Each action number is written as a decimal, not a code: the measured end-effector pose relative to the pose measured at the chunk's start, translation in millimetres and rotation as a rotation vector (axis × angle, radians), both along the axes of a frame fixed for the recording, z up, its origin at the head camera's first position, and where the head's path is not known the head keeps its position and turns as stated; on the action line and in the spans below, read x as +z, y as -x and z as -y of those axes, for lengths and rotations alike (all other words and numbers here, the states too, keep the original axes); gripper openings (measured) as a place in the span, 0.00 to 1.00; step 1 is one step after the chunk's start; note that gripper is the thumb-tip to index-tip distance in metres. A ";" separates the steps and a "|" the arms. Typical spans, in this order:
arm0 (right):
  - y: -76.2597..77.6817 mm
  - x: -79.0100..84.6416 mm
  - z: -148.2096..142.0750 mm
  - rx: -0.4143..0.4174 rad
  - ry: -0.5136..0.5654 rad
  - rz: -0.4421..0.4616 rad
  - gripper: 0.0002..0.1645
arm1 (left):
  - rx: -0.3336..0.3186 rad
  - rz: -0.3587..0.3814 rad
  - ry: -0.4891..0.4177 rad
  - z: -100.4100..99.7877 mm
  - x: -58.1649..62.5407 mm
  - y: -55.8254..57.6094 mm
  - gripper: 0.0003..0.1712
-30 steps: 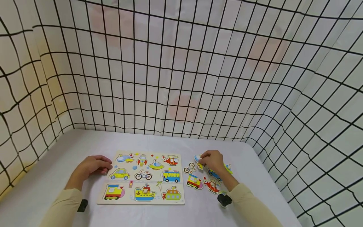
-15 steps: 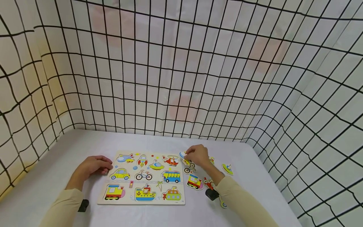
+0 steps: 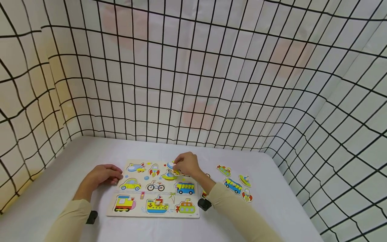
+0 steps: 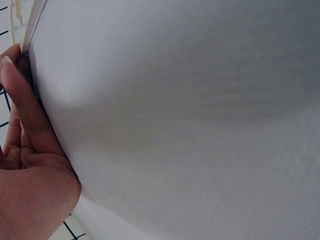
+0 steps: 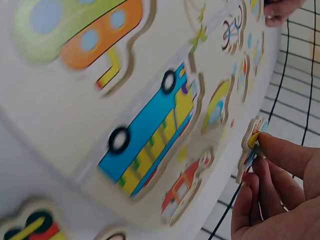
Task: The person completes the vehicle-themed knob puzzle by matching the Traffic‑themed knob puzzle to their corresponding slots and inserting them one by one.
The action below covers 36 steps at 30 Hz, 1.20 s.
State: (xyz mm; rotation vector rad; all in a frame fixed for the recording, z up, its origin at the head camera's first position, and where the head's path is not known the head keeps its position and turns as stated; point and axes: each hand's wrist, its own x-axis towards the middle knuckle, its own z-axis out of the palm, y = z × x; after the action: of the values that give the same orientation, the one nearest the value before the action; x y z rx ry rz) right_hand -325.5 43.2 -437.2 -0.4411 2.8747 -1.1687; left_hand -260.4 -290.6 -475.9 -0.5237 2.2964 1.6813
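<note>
My right hand (image 3: 188,164) pinches a small wooden airplane puzzle piece (image 3: 170,165) between thumb and fingers, over the upper right of the puzzle board (image 3: 136,216). In the right wrist view the airplane piece is tilted on edge, apart from the board's printed pictures. A boat piece (image 3: 157,204) with a knob sits in the board's bottom row. At the board's left edge, my left hand (image 3: 104,174) rests on the table with relaxed fingers; the left wrist view shows its fingertips by the board's side. The right hand and forearm partly cover the helicopter picture.
Right of the board lie loose pieces: a submarine (image 3: 223,170), a flying saucer (image 3: 245,180), a bus (image 3: 232,185) and a rocket (image 3: 247,195). The right forearm hides much of the train (image 3: 204,194). A white wall with black grid lines (image 3: 193,121) surrounds the table.
My right hand has carried the airplane piece leftward from the loose pieces to above the board. The left hand has stayed at the board's left edge.
</note>
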 end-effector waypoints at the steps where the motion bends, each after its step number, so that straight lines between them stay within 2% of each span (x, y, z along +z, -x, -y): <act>1: -1.2 -0.2 5.9 0.001 -0.002 0.001 0.05 | 0.002 0.001 -0.004 0.0 0.1 0.5 0.20; 11: -8.8 -12.0 52.8 0.026 0.008 0.032 0.05 | -0.018 0.000 -0.002 -2.1 -2.8 2.2 0.19; 18: -12.8 -17.0 76.7 0.060 0.001 0.004 0.04 | -0.012 0.001 0.029 -2.0 0.4 0.8 0.20; 25: -15.2 -25.2 93.9 0.063 -0.004 0.012 0.03 | -0.012 0.002 0.020 0.6 3.0 0.0 0.19; 28: -16.4 -26.6 97.9 0.051 0.013 -0.005 0.03 | -0.013 -0.002 0.016 0.5 3.3 0.8 0.19; 36: -18.9 -32.6 107.7 -0.015 0.112 0.019 0.03 | -0.020 -0.006 0.011 1.0 1.8 0.7 0.19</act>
State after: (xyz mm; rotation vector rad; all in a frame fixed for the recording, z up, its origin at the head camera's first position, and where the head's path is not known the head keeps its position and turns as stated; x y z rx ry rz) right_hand -306.6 -64.6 -469.8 -0.4089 2.8110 -1.3335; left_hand -261.1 -291.6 -474.1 -0.4969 2.3087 1.6638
